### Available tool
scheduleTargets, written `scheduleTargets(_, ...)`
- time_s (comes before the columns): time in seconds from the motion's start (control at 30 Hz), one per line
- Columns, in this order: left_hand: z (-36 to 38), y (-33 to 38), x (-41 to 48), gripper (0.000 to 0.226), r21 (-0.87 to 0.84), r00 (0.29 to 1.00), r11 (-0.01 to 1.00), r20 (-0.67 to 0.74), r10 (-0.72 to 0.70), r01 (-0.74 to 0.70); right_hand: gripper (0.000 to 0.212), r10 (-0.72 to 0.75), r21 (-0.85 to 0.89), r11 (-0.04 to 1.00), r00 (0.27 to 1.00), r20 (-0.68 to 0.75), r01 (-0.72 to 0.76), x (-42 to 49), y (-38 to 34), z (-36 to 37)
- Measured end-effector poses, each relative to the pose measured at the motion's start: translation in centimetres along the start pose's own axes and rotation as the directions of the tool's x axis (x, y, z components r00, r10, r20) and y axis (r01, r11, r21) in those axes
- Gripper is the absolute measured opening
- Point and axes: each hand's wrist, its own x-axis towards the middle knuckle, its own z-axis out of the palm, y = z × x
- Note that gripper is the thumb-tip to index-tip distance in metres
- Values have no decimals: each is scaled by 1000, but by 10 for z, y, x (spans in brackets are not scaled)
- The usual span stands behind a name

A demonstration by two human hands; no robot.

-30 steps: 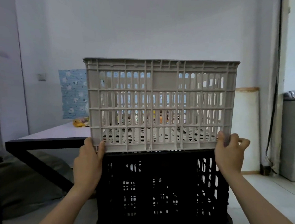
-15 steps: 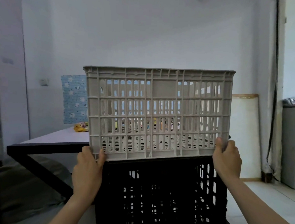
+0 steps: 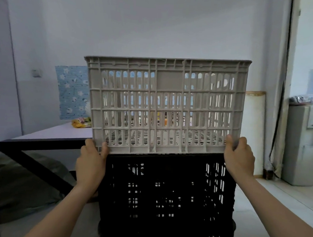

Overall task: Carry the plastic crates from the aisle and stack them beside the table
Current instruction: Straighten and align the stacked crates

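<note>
A beige slatted plastic crate (image 3: 166,106) sits upright on top of a black slatted crate (image 3: 166,195), which stands on the floor just right of the table (image 3: 49,137). My left hand (image 3: 92,162) grips the beige crate's lower left corner, thumb on its front face. At the lower right corner my right hand (image 3: 239,156) holds the crate, fingers curled round the edge. The beige crate's bottom edge meets the black crate's top rim. The lower part of the black crate runs out of the frame.
The table has a pale top and a black frame with a slanted leg (image 3: 42,169); yellow packets (image 3: 80,123) lie at its far end. A white board (image 3: 253,131) leans on the wall behind. A grey appliance (image 3: 301,142) stands at the right.
The view has shifted, so the crates sit a little lower in frame than a second ago. My right hand's fingers have closed tighter on the corner. Both hands stay at the beige crate's lower corners.
</note>
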Motion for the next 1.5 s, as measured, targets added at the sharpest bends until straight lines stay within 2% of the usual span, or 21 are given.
scheduleTargets(0.27,-6,-6,0,38,-103,994,994,103,-27,37,48,-15,14,1000,1000,12,14,-5,0,-2)
scheduleTargets(0.43,-10,-3,-7,39,-288,978,945,179,-106,155,38,-59,57,997,995,81,54,-8,-2,-7)
scheduleTargets(0.57,-12,-3,-14,46,-388,980,904,147,-131,179,40,-65,39,997,992,105,62,-6,-2,-10)
scheduleTargets(0.67,-9,-8,-13,48,-466,975,858,144,-168,216,44,-42,6,999,997,70,42,-3,-2,-6)
scheduleTargets(0.93,-5,-19,-6,47,-515,961,814,191,-198,270,53,-1,-25,1000,1000,-26,1,-4,-2,1)
scheduleTargets(1.13,-2,-16,-9,43,-518,966,817,185,-182,254,53,12,-8,1000,997,-78,-13,-5,-2,5)
scheduleTargets(1.23,1,-18,-11,48,-526,964,810,197,-180,259,55,31,5,1000,997,-72,-31,-7,-3,5)
scheduleTargets(1.37,11,-29,-22,51,-631,970,748,231,-73,206,55,43,89,995,999,-30,-40,-17,-1,9)
scheduleTargets(1.43,21,-39,-35,71,-600,970,783,240,-21,166,61,70,194,978,997,28,-74,-25,3,13)
scheduleTargets(1.5,30,-53,-49,77,-512,962,841,270,-38,177,66,85,309,945,993,85,-107,-38,11,16)
